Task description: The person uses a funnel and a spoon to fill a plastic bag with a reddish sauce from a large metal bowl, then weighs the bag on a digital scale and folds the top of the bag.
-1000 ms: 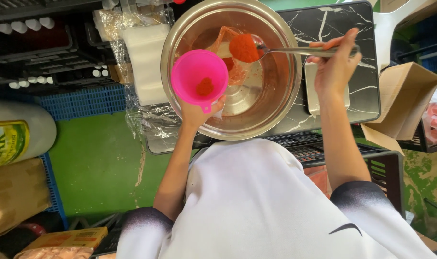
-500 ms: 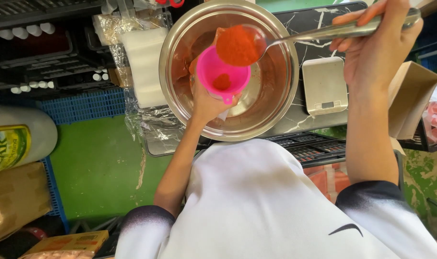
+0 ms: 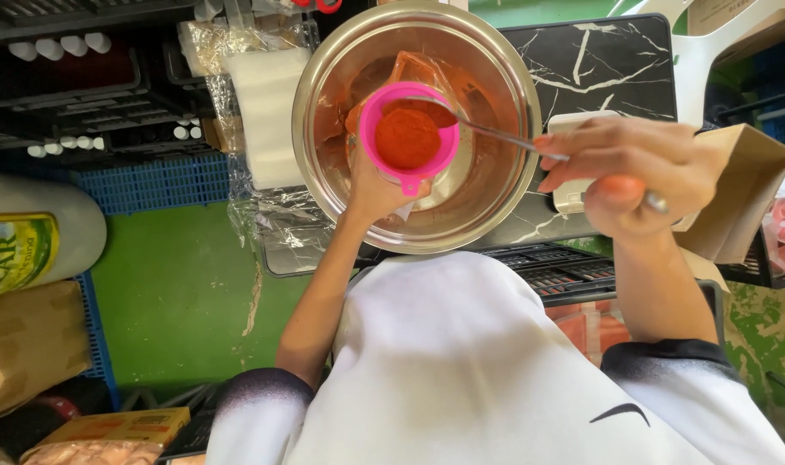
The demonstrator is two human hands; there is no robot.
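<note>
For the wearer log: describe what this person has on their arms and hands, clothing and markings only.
Both arms are bare from above the elbow down. The white top's short sleeves end in dark, faded-edge bands. A small dark curved mark sits on the shirt near the right sleeve. The left hand shows no glove or ring. The right hand is ungloved, with orange-red painted nails.

You are looking past a blue crate (image 3: 155, 182), a stack of white sheets (image 3: 267, 116), a cardboard box (image 3: 737, 194) and a green floor (image 3: 181, 297).
</note>
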